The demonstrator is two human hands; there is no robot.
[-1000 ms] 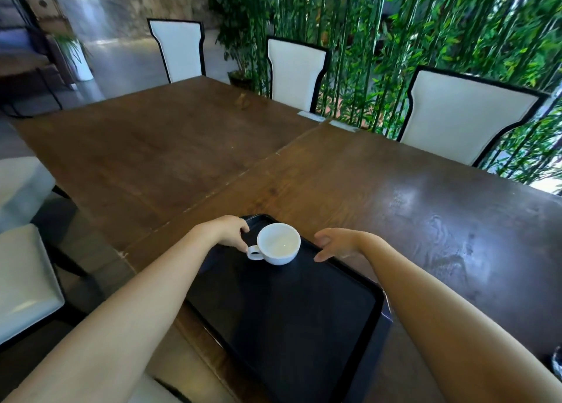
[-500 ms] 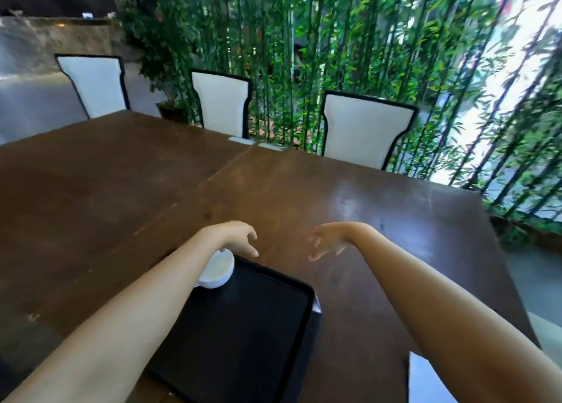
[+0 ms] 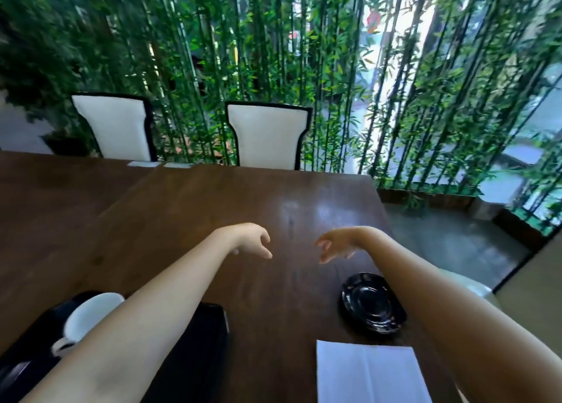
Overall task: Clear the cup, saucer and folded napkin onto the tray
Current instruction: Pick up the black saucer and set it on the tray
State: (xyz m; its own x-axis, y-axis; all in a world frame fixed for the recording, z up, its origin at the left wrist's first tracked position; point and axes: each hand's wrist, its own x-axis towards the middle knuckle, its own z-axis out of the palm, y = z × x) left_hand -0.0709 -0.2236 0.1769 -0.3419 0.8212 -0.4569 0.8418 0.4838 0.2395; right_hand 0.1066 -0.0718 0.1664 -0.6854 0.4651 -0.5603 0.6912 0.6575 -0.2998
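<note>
The white cup (image 3: 88, 319) stands on the black tray (image 3: 197, 351) at the lower left, partly hidden behind my left forearm. A black glossy saucer (image 3: 372, 304) lies on the wooden table to the right of the tray. The white folded napkin (image 3: 368, 372) lies flat just in front of the saucer, near the bottom edge. My left hand (image 3: 251, 240) and my right hand (image 3: 336, 244) hover over the table's middle, both empty with fingers curled loosely apart. My right forearm passes just right of the saucer.
The dark wooden table (image 3: 243, 202) ends at a right edge near the saucer. Two white chairs (image 3: 267, 135) stand along the far side, with a bamboo screen behind them. Two small white cards (image 3: 143, 164) lie at the far edge.
My view has swung to the right, bringing the saucer and napkin into sight. Both hands have left the cup on the tray and now hang over the table farther right.
</note>
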